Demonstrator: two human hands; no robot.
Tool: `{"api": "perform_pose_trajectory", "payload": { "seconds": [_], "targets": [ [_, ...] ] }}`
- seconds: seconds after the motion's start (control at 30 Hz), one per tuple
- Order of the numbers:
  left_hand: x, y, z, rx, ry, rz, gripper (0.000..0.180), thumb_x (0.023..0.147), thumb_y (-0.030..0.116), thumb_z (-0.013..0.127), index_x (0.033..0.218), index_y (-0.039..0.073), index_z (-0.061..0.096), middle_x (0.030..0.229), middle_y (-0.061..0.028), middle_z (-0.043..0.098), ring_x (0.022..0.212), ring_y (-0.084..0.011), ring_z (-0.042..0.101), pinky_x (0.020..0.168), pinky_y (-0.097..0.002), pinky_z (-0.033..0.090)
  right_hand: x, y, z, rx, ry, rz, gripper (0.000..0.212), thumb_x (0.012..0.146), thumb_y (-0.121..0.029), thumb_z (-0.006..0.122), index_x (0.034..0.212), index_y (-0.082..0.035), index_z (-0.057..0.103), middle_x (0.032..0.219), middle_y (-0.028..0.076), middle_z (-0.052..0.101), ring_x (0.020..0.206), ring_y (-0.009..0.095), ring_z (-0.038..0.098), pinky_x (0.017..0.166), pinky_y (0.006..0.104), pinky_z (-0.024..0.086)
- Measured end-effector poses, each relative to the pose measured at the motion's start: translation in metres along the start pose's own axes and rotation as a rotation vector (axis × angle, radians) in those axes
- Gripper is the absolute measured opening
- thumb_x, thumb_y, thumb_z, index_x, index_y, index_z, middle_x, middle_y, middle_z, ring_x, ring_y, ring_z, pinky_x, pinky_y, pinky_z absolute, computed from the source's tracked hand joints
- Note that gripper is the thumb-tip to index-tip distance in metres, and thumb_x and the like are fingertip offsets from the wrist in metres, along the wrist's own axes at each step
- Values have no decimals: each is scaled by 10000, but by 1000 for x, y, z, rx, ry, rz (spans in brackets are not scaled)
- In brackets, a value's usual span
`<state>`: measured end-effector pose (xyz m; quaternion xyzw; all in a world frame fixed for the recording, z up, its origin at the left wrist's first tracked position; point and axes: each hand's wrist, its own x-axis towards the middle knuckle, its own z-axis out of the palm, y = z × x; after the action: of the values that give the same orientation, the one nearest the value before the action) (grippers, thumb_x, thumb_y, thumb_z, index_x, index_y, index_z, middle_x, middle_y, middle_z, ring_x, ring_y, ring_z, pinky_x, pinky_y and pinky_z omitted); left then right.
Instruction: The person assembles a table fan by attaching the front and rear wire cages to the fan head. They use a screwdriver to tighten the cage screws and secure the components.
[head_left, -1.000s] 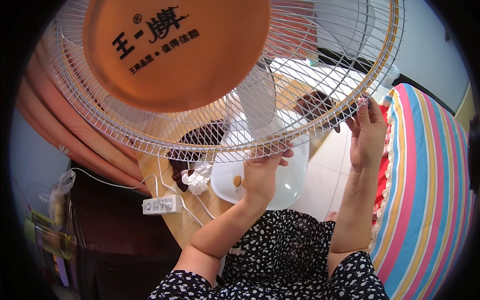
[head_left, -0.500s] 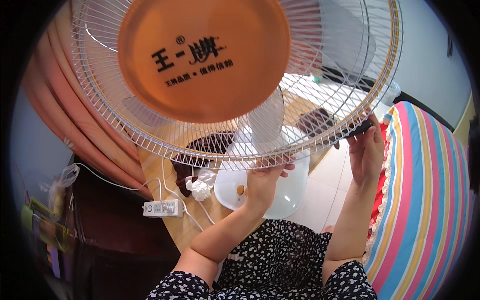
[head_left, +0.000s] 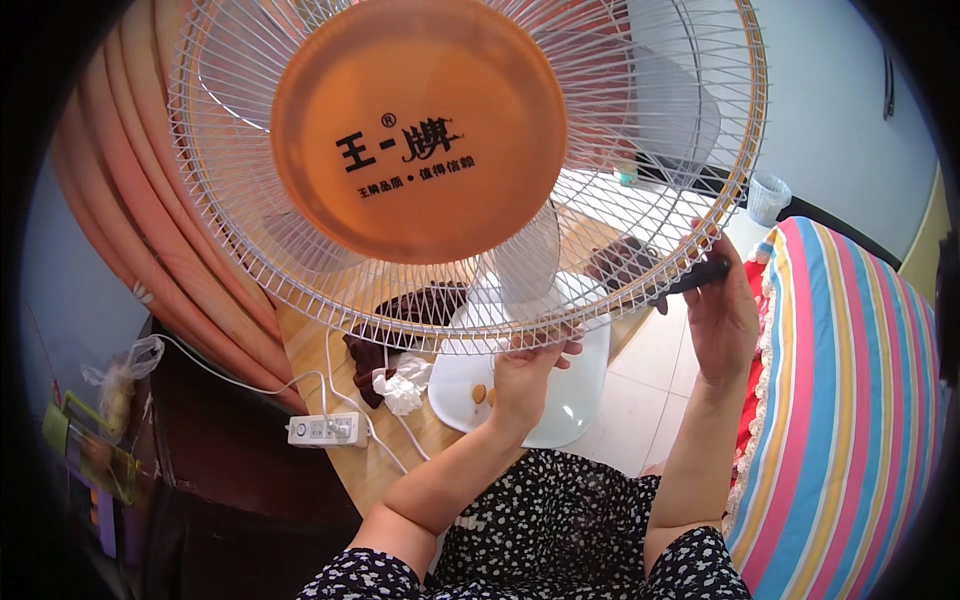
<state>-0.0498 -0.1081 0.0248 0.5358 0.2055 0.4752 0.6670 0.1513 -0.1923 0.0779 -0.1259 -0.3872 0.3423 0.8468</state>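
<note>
A table fan with a wire guard (head_left: 640, 190) and a large orange centre disc (head_left: 420, 130) fills the upper view. Its pale base (head_left: 570, 405), with small tan knobs, stands on a wooden table. My left hand (head_left: 522, 385) is closed at the guard's bottom rim, its fingertips partly behind the wires. To the right, my right hand (head_left: 725, 325) holds a black-handled tool (head_left: 703, 273) between thumb and fingers, pointing at the lower right rim. The tool's tip is hidden by the rim, so its kind is unclear.
Dark brown cloth (head_left: 370, 360) and crumpled white tissue (head_left: 404, 384) lie on the wooden table (head_left: 345, 465). A white power strip (head_left: 327, 430) with cords sits at its left edge. Striped fabric (head_left: 840, 400) bulges at the right. A clear cup (head_left: 768, 198) stands behind.
The fan head appears slightly lower and smaller in view. My right hand has turned a little, and more of the black handle shows. My left hand stays at the rim.
</note>
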Motion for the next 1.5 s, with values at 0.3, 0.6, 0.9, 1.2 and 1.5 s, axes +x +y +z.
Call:
{"api": "perform_pose_trajectory", "payload": {
  "seconds": [0.3,0.6,0.9,1.2,1.5],
  "targets": [
    [2,1,-2,29,-23,27,168,893,105,553,1015,22,632,929,-108,667,783,-144,615,630,-239,451,3,13,-7,-95,-9,-128,343,940,-219,469,1193,12,457,1023,93,574,966,173,576,814,295,516],
    [1,3,1,89,45,44,160,889,121,566,996,27,638,932,-98,672,789,-143,623,628,-241,450,-6,24,29,-557,484,-207,279,942,-208,490,1110,6,547,911,76,617,794,122,593,636,203,484],
    [3,-2,-3,-34,-32,4,146,878,107,580,987,29,638,951,-90,668,810,-162,638,625,-247,460,0,7,-17,160,-124,-45,542,933,-209,472,1389,-22,243,1257,161,495,1171,290,482,1016,420,379],
    [2,3,-1,23,-8,48,138,877,79,571,986,23,636,930,-88,673,789,-164,649,621,-239,459,3,16,1,-113,71,-194,348,887,-193,561,1157,17,494,985,95,604,923,196,606,826,329,521],
    [0,0,-1,35,-1,52,144,887,100,566,992,26,632,934,-89,671,791,-164,648,618,-243,456,2,32,16,-354,375,-271,279,908,-197,551,1107,-2,536,965,46,599,837,108,596,756,250,527]
  ]
}}
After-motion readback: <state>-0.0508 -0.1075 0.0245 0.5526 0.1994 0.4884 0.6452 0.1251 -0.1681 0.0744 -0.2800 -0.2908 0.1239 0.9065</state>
